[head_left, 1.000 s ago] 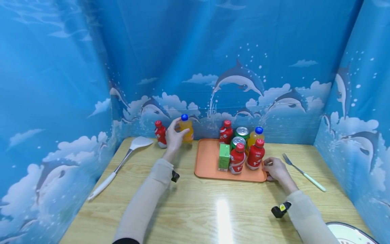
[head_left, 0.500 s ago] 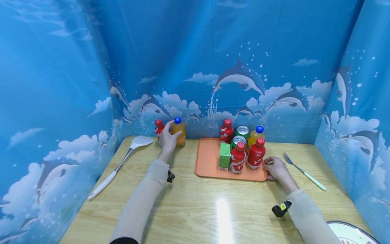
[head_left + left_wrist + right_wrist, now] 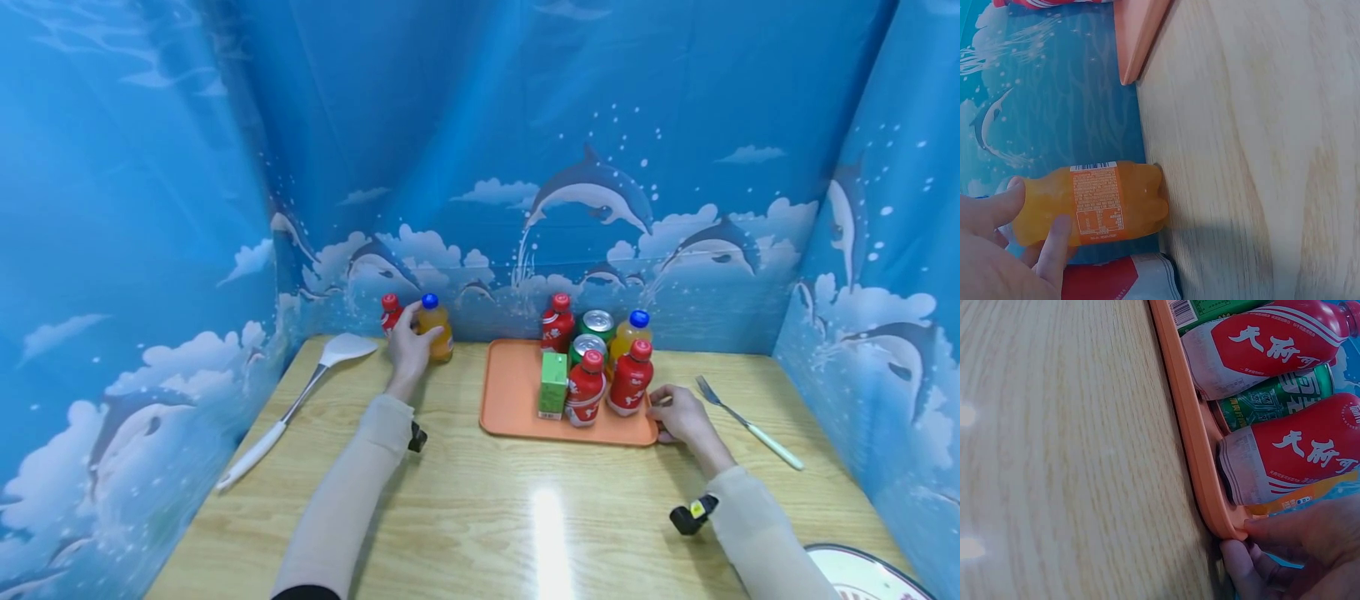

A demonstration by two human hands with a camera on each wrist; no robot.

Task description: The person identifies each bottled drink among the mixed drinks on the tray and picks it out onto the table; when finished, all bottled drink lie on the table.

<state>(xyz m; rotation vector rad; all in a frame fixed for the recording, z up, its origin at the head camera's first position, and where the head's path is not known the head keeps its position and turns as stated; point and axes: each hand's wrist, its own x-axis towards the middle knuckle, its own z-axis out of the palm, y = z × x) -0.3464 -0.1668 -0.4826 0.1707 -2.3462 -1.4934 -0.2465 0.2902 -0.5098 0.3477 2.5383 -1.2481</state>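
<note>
My left hand [image 3: 409, 350] holds an orange soda bottle [image 3: 436, 333] with a blue cap, thumb on one side and fingers on the other. In the left wrist view the bottle's base meets the tabletop, its printed label [image 3: 1097, 203] facing the camera. Behind that hand stands a red-capped cola bottle [image 3: 391, 312], partly hidden. At the right, my right hand [image 3: 681, 414] pinches the near right corner of an orange tray [image 3: 506, 392] between thumb and fingers. On the tray are red cola bottles [image 3: 631, 379], green cans [image 3: 596, 323], a green carton [image 3: 552, 385] and another orange soda bottle [image 3: 624, 335].
A white-handled spatula [image 3: 300, 400] lies on the table at the left. To the right lies a fork [image 3: 750, 423] with a pale green handle. A dark-rimmed plate [image 3: 855, 567] shows at the lower right. Blue dolphin-print curtains [image 3: 480, 167] enclose the table's back and sides.
My left hand has carried the orange soda bottle left and down, setting it beside the red cola bottle at the left. The right hand has stayed at the tray's corner.
</note>
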